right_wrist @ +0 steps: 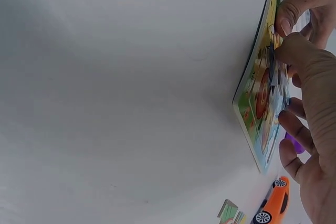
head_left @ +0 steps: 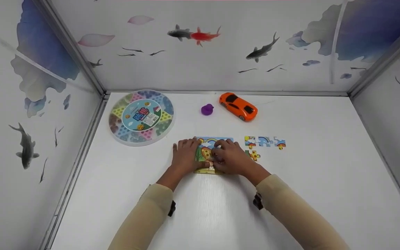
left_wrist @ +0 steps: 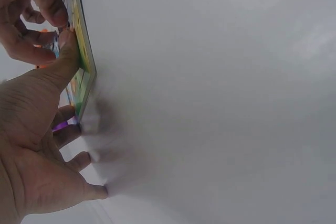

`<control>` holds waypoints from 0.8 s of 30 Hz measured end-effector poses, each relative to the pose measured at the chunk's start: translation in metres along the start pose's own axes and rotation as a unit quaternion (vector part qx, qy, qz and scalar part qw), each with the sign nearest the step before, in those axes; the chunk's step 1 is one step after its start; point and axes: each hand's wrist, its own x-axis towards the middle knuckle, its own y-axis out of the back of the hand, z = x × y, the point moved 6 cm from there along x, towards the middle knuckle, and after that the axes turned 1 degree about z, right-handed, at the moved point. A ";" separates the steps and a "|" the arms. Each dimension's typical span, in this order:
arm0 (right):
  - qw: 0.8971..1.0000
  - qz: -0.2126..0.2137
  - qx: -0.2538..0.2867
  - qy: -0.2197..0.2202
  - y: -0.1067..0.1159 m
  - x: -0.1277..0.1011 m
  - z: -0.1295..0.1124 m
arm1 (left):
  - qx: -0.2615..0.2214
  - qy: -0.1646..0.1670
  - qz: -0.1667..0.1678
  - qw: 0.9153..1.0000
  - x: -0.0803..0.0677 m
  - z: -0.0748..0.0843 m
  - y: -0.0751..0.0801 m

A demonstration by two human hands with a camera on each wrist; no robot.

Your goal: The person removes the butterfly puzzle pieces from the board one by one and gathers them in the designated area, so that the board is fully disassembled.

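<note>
A colourful cartoon jigsaw puzzle board [head_left: 202, 171] lies flat on the table. My left hand [head_left: 185, 156] rests along its left side, its fingers spread and its thumb laid on the picture near the lower edge. In the left wrist view, the outer fingertips [left_wrist: 98, 191] touch the table beside the board. Over the right half of the board, my right hand [head_left: 234, 158] has curled fingers and pinches a puzzle piece [right_wrist: 274, 72], which is tilted and partly hidden by the fingers. The thumbs are close together. Loose puzzle pieces [head_left: 264, 141] lie right of the board.
Behind the board are a small purple toy duck [head_left: 207, 109] and an orange toy car [head_left: 238, 106]. A round game box [head_left: 116, 133] with a clear rim stands at the back left. Printed walls [head_left: 221, 69] enclose the white table on the back and sides.
</note>
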 end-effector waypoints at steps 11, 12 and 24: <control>1.000 0.016 -0.013 -0.020 0.015 -0.019 0.022 | -0.009 -0.007 0.011 1.000 -0.001 0.000 0.000; 0.999 0.016 -0.016 -0.024 0.016 -0.021 0.025 | -0.009 -0.007 0.012 1.000 -0.002 0.000 0.000; 0.998 0.025 -0.001 -0.063 0.032 -0.055 0.064 | -0.011 0.002 0.006 1.000 -0.002 0.001 0.000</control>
